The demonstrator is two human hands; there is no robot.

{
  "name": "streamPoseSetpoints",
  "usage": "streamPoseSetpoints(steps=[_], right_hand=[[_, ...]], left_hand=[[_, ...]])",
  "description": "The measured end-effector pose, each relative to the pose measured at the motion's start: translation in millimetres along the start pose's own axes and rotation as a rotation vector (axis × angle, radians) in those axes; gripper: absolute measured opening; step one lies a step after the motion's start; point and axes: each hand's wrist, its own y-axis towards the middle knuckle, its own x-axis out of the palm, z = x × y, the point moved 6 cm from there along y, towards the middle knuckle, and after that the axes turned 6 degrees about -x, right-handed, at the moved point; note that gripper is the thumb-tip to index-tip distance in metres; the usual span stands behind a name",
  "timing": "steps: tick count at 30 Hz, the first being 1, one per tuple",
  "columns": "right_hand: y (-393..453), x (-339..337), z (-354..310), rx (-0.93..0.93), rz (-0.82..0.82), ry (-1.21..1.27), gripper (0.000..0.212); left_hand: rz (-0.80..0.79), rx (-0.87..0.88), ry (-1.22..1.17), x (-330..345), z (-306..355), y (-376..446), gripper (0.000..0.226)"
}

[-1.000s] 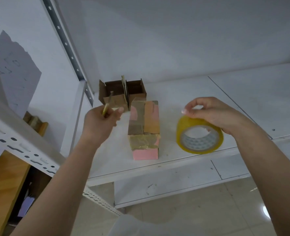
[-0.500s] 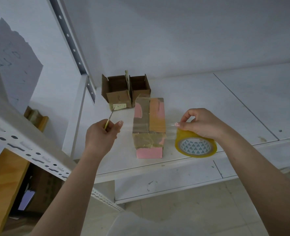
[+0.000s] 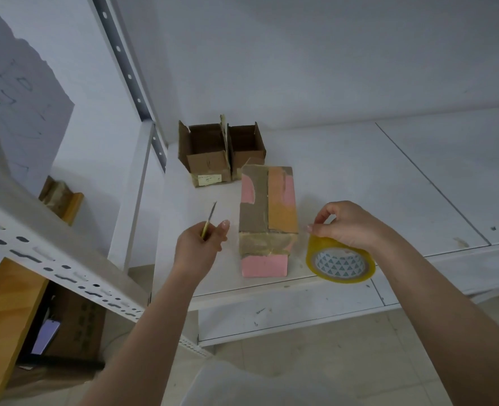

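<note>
The left grip curls round a thin yellow-handled blade whose tip points up and away, just left of the pink box. The box, patched with brown tape, lies near the front edge of the white shelf, with two open cardboard boxes behind it. To its right, the right grip pinches the top of the yellow tape roll, held on edge just beside the box.
</note>
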Motion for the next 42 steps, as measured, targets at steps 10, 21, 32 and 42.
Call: streamPoseSetpoints(steps=[10,21,32,42], right_hand=[[0,26,-3,-0.015,-0.02,-0.037,0.03],[7,34,-12,-0.04,0.03,-0.046,0.028],[5,32,-8,-0.033,0.044,-0.062,0.03],[-1,38,-6,-0.043,-0.021,0.103,0.033]], left_hand=[[0.038,-0.053,-0.144,35,-19,-17,0.066],[0.059,-0.308,-0.23,36,-47,-18,0.068],[0.153,-0.049,-0.064,-14,-7,-11,0.034],[-0.607,0.28,0.114,79,112,-15,0.053]])
